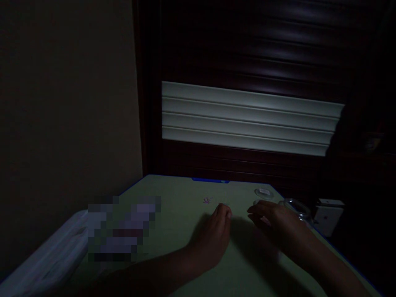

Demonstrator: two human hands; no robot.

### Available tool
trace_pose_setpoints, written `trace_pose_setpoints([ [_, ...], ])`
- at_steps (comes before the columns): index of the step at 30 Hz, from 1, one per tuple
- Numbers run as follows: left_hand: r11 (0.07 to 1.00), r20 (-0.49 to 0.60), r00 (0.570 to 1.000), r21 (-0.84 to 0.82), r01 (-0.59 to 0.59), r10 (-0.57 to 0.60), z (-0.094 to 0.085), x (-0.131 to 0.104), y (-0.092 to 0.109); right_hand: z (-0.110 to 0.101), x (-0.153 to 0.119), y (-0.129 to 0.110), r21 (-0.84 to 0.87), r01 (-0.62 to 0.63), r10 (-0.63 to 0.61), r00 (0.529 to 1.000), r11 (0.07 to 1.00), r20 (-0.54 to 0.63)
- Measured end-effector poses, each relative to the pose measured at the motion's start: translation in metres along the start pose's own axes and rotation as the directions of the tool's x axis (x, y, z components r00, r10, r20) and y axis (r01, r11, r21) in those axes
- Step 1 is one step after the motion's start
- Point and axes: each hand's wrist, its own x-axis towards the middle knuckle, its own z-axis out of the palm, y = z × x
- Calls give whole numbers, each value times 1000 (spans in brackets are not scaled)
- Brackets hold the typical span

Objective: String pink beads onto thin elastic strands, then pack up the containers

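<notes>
Dim light covers the green-topped table (182,206). My left hand (216,233) is over its middle, fingers curled closed; whatever they may hold is hidden. Just beyond it lie a few thin purple pieces (207,200), too small to name. To the right, my right hand (275,216) hovers with bent fingers, thumb and fingertips slightly apart and nothing visible between them. Behind that hand stands a clear round container (297,206), partly covered by it. A clear round lid (264,193) with a pale label lies farther back. Something pale and pinkish under the right hand is blurred.
On the left, a whitish plastic-looking bundle (62,247) runs along the table edge beside a pixelated patch. A white box (328,216) stands past the right edge. Behind the table are dark slatted panels with a lit pale strip (244,117); a plain wall (68,103) rises at left.
</notes>
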Motion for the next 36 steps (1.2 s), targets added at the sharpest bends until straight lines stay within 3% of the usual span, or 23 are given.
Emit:
trace_pose_setpoints([
  [4,1000,43,999,8,-28,28,-4,-5,5,2,-2,0,-8,3,-3,1000,1000,2],
  [20,996,54,996,-59,-66,69,-6,-5,6,5,-2,-9,69,80,-84,994,994,68],
  [36,999,117,992,-1,-40,39,-11,-6,11,-2,-2,-11,-21,12,-11,999,1000,46],
])
